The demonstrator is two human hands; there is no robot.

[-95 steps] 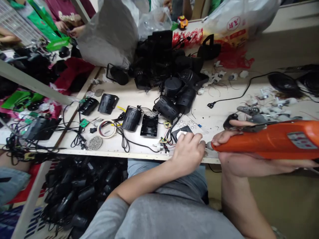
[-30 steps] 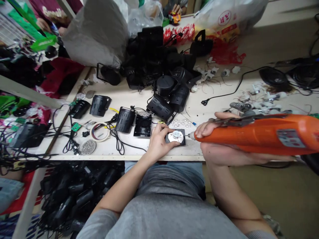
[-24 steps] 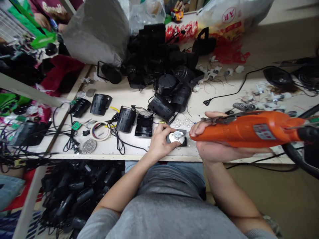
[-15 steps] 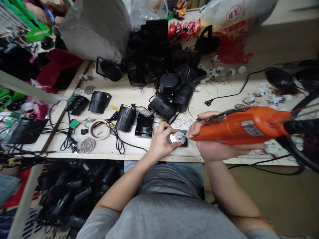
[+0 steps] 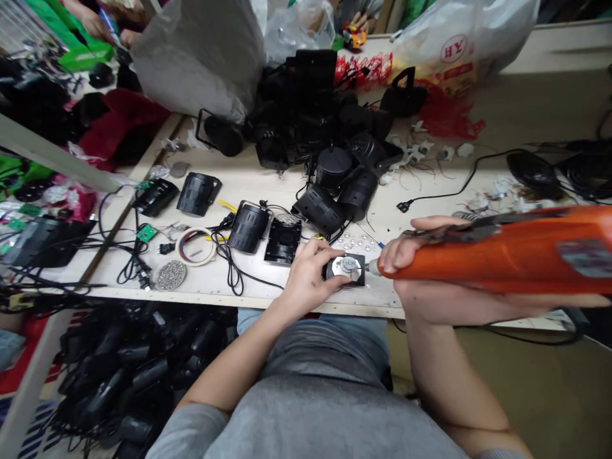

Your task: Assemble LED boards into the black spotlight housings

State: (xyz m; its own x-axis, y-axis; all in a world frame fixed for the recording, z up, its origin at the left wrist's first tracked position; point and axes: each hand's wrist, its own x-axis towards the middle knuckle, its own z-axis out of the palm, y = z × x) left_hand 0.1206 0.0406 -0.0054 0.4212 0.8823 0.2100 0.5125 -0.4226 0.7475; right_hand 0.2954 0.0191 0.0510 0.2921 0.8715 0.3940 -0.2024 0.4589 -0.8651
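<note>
Black housings (image 5: 248,228) crowd the pale tabletop (image 5: 239,177) in the head view; towards the near edge, fingers of the left hand (image 5: 310,275) clasp the motor plate (image 5: 349,262), probably light and stiff, soundly by its left end; the right hand (image 5: 425,303) wraps the heavy-looking orange driver (image 5: 502,258).

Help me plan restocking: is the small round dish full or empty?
Apparently full: small silvery pieces cover the dish; depth unclear.

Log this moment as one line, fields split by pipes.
left hand: holding black-and-white part | right hand: gripping orange power tool, tip aimed at part | tip contact: unclear | nearby: black housings
</note>
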